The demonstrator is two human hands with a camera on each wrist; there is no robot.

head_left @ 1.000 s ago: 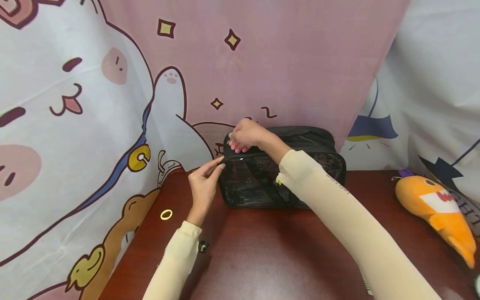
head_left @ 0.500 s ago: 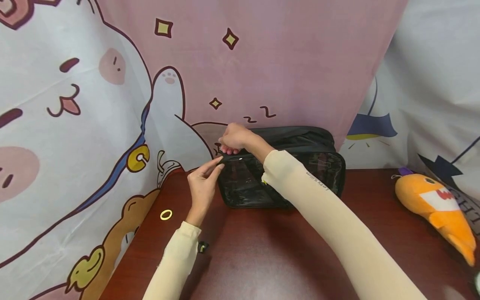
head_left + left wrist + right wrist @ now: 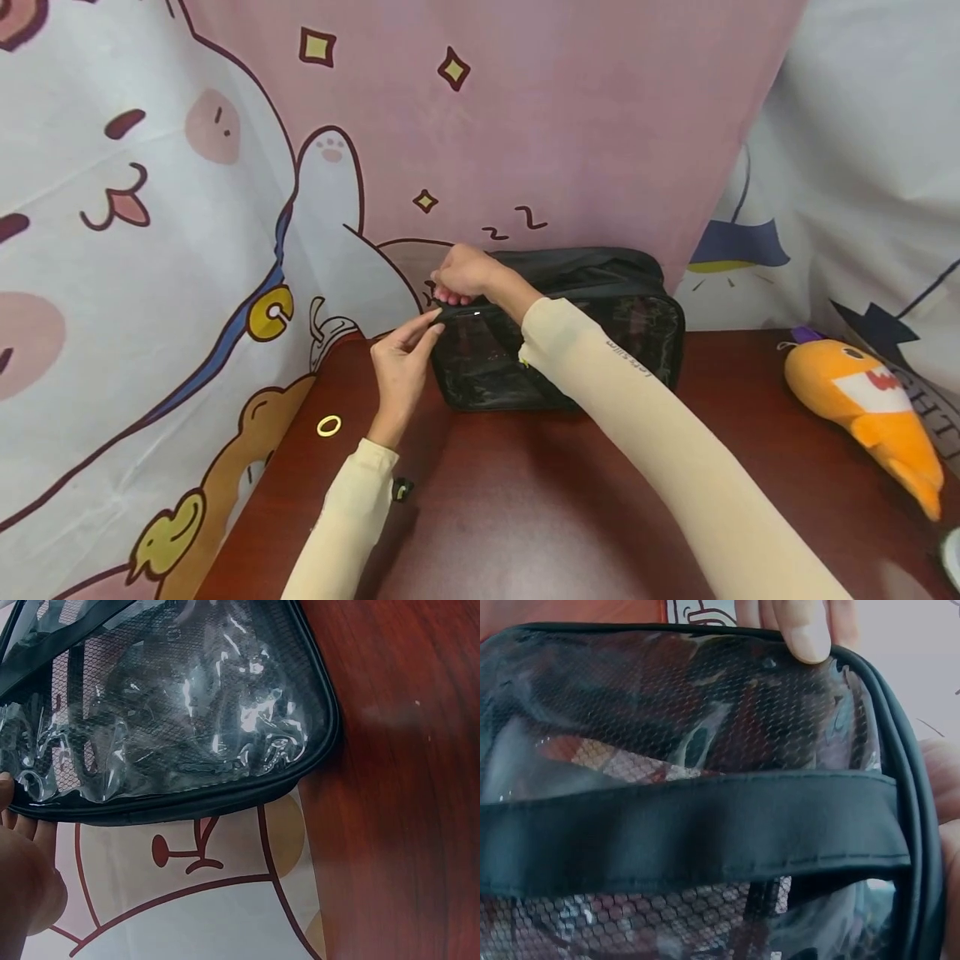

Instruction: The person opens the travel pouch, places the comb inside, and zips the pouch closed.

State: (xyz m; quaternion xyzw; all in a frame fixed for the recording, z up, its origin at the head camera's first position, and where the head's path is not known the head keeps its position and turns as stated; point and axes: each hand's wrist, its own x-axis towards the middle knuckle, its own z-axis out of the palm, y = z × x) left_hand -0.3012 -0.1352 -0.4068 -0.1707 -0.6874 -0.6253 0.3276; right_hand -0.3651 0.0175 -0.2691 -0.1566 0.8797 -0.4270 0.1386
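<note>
1. Black pouch (image 3: 570, 333) standing at the back edge of the dark red, glossy wooden table (image 3: 570, 517), pressed against the printed cloth backdrop (image 3: 525, 125); soft rectangular shape with rounded corners, clear crinkled plastic over fine black mesh on the front, a flat black fabric strap (image 3: 697, 832) stitched across it, black piping round the rim.
2. Left hand (image 3: 401, 371) at the pouch's upper left corner, thumb and fingertips pinched on the black edge there.
3. Right hand (image 3: 465, 275) curled over the same corner from above, fingers wrapped round the top rim; fingertips (image 3: 806, 634) seen through the right wrist view pressing on the piping.
4. Cream, smooth sleeves on both forearms.
5. Small yellow ring (image 3: 328, 426) lying flat near the left edge.
6. Orange plush toy (image 3: 862, 408), soft and tapered, at the right edge.
</note>
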